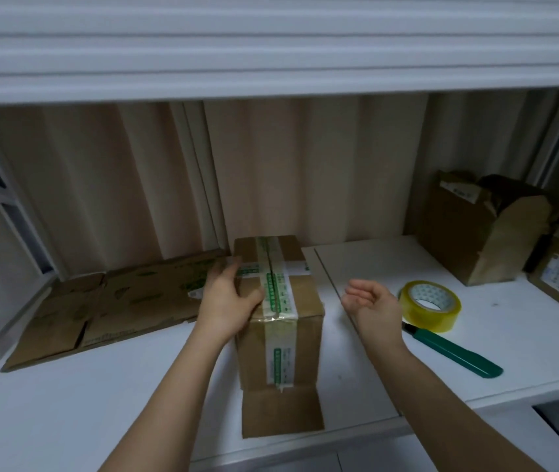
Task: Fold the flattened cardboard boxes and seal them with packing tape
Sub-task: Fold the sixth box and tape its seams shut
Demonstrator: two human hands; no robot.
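Surface: white table (pixel 101 403), with a beige curtain (pixel 135 185) hanging along its far side.
Box: taped cardboard box (pixel 281 321) stands at the centre, one flap flat toward the near edge.
Left hand: left hand (pixel 228 298) rests on the box's top left edge, fingers loosely bent over the corner, thumb on the top face.
Right hand: right hand (pixel 371 306) hovers just right of the box, fingers relaxed, holding nothing.
Flattened box: flattened cardboard (pixel 107 304) lies left of the box.
Tape: yellow tape roll (pixel 429 306) sits right of the right hand.
Knife: green utility knife (pixel 455 352), near side of the roll.
Far right: opened cardboard boxes (pixel 485 229).
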